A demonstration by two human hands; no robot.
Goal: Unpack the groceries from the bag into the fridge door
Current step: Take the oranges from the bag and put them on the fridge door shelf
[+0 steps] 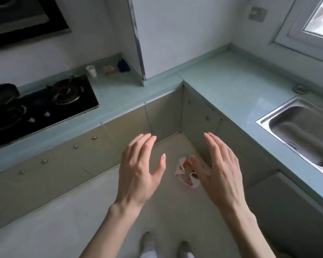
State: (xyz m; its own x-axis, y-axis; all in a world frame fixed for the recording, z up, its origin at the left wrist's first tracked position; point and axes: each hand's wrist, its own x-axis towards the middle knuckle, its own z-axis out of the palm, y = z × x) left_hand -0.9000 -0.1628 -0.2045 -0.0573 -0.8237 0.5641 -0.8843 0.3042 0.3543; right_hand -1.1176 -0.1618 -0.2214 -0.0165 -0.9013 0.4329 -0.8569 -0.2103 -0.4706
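A white bag [185, 171] with red and orange print sits on the floor in the corner where the two cabinet runs meet. Both of my hands are held out in front of me above the floor, palms facing each other, fingers spread. My left hand [140, 168] is to the left of the bag and holds nothing. My right hand [218, 166] is over the bag's right side and hides part of it; it holds nothing. No fridge or fridge door is in view.
An L-shaped pale green counter [222, 86] wraps the corner. A black gas hob [45, 103] with a dark pan lies at left, a steel sink [302, 131] at right. A white cup [91, 70] and small items stand by the wall. My feet [164, 246] show below.
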